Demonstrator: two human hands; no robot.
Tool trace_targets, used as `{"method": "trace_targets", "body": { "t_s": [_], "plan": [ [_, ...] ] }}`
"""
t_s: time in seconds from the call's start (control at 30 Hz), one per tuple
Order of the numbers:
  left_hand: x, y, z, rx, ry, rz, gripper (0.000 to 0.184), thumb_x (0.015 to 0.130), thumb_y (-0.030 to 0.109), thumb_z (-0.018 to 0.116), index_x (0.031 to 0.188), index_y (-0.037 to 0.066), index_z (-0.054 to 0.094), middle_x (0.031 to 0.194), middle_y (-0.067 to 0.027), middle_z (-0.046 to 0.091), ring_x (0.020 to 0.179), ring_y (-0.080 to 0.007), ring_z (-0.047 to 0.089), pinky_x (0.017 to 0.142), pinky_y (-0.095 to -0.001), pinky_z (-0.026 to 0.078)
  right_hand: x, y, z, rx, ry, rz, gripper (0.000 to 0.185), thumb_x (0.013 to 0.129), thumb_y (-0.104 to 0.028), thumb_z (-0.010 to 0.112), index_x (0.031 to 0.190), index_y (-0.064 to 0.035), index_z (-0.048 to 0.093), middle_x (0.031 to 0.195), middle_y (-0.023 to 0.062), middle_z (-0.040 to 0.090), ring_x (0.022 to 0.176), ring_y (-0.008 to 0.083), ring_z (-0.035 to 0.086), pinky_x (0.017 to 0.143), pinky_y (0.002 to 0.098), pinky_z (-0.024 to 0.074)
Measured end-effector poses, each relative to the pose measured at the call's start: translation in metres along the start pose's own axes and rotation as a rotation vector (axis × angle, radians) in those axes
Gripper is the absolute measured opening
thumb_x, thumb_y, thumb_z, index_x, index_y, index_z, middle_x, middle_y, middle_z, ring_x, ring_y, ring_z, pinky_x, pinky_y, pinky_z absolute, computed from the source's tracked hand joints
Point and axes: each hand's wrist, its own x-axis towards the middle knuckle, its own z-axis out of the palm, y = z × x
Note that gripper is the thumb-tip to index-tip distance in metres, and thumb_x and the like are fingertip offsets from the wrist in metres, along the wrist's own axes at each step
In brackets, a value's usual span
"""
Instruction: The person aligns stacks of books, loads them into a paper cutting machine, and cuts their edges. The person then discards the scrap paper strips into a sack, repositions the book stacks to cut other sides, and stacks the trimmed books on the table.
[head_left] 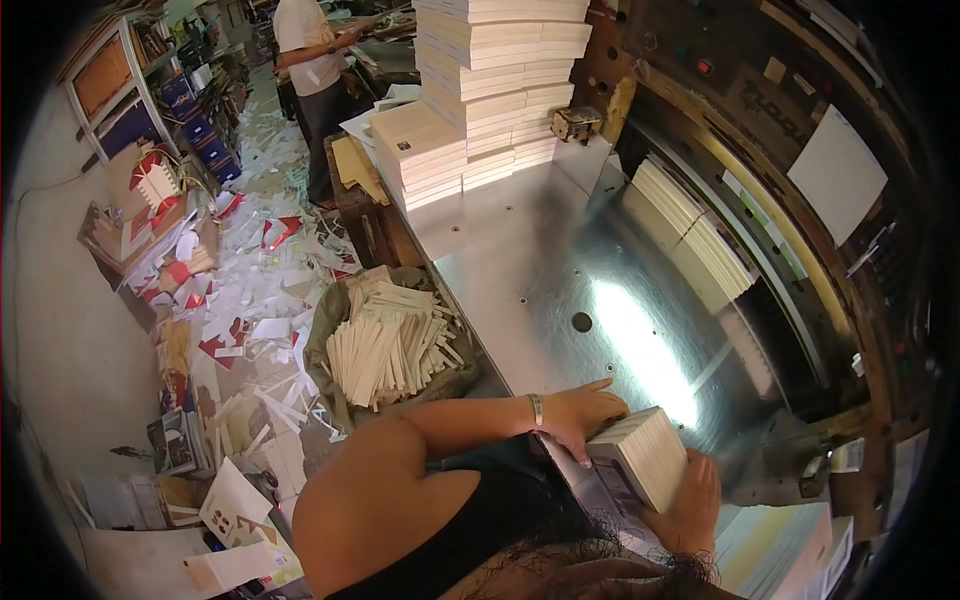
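The stack of books (648, 462) stands at the near edge of the metal tabletop (540, 260), between the person's two hands. The left hand (580, 412) is at its left side, thumb spread well away from the fingers; whether these grip or merely steady it, I cannot tell. The right hand (690, 505) has hold of the right side, fingers slightly bent around it. Being held from two sides probably keeps the edges even (loose books could slide on such smooth metal). Tall piles of books (500, 60) stand toward the tabletop's far end, presumably out of the hands' way. A sack (325, 340) of paper strips (385, 335) sits beside the tabletop, seemingly handy for offcuts.
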Motion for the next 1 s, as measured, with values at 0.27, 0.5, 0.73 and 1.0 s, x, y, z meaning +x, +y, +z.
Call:
{"method": "trace_targets", "body": {
  "t_s": [0.27, 0.5, 0.73, 1.0],
  "plan": [
    [0.006, -0.008, -0.012, 0.047, 0.117, 0.09, 0.095, 0.053, 0.04, 0.095, 0.131, 0.006, 0.053, 0.125, -0.0097, 0.061, 0.128, -0.0295, 0.056, 0.125, -0.0651, 0.007, 0.009, -0.005, -0.009, 0.061, 0.104, -0.057, 0.081, 0.057, -0.027, 0.086, 0.125, -0.0008, 0.048, 0.111, 0.0217, 0.055, 0.107, 0.0452, 0.053, 0.094, 0.0525, 0.0449],
    [0.003, -0.006, -0.005, 0.02, -0.039, -0.035, 0.104, 0.053, 0.042, 0.095, 0.138, 0.004, 0.05, 0.13, -0.0131, 0.06, 0.129, -0.0315, 0.055, 0.125, -0.0643, 0.006, 0.003, 0.006, 0.005, 0.02, 0.086, -0.052, 0.082, 0.057, -0.03, 0.086, 0.125, -0.0014, 0.049, 0.112, 0.0226, 0.055, 0.107, 0.0466, 0.054, 0.094, 0.0534, 0.0455],
    [0.002, 0.013, -0.068, -0.191, 0.183, 0.11, 0.099, 0.057, 0.034, 0.098, 0.14, 0.004, 0.054, 0.137, -0.0133, 0.057, 0.133, -0.0304, 0.051, 0.115, -0.0424, 0.038, -0.011, 0.019, 0.002, 0.3, 0.258, 0.053, 0.096, 0.056, -0.016, 0.093, 0.137, 0.0008, 0.044, 0.118, 0.022, 0.057, 0.117, 0.0388, 0.058, 0.104, 0.0464, 0.0448],
    [0.012, 0.065, -0.113, -0.393, 0.105, 0.143, 0.115, 0.062, 0.021, 0.095, 0.159, 0.005, 0.035, 0.141, -0.0088, 0.056, 0.134, -0.0237, 0.05, 0.119, -0.0393, 0.033, -0.01, 0.039, 0.14, 1.23, 0.22, 0.304, 0.076, 0.062, -0.011, 0.094, 0.129, 0.0018, 0.059, 0.118, 0.0128, 0.068, 0.11, 0.0275, 0.064, 0.098, 0.04, 0.0513]
  ]
}}
